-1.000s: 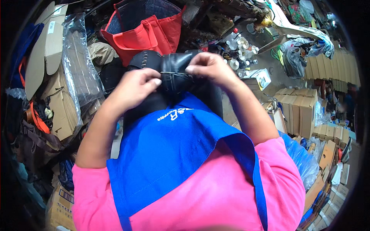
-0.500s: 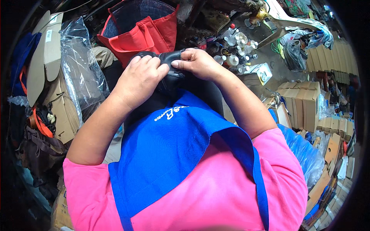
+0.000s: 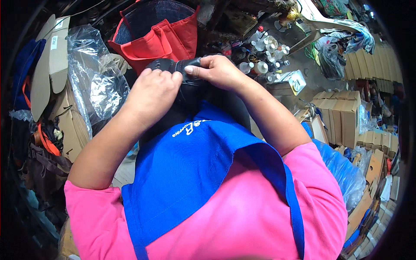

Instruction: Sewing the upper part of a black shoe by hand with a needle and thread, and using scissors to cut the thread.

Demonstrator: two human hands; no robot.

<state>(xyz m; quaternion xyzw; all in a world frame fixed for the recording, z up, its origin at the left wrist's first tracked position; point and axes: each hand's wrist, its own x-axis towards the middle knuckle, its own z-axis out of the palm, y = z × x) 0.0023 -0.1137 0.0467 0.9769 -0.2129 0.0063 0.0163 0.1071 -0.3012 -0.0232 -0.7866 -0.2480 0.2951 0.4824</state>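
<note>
A black leather shoe (image 3: 185, 68), partly hidden by my hands and dark clothing, is held over my lap just beyond the blue apron (image 3: 182, 173). My left hand (image 3: 157, 92) is closed at its left side, knuckles up and fingers curled, with the fingertips hidden. On the right end, my right hand (image 3: 220, 73) grips it, thumb pressed on top and the other fingers behind. Just past the shoe stands a red bag (image 3: 162, 41) with a dark lining, its mouth gaping.
Several bottles (image 3: 262, 67) stand on the floor at the far right. Stacked cardboard boxes (image 3: 336, 117) and a blue plastic-wrapped bundle (image 3: 342, 169) lie to the right. Clear plastic sheeting (image 3: 91, 82) and cardboard pieces (image 3: 58, 60) crowd the left side.
My left hand has shifted slightly left and down, its fingers more tightly curled. My right hand has moved a little left, still gripping the shoe. The plastic sheeting at left looks more crumpled.
</note>
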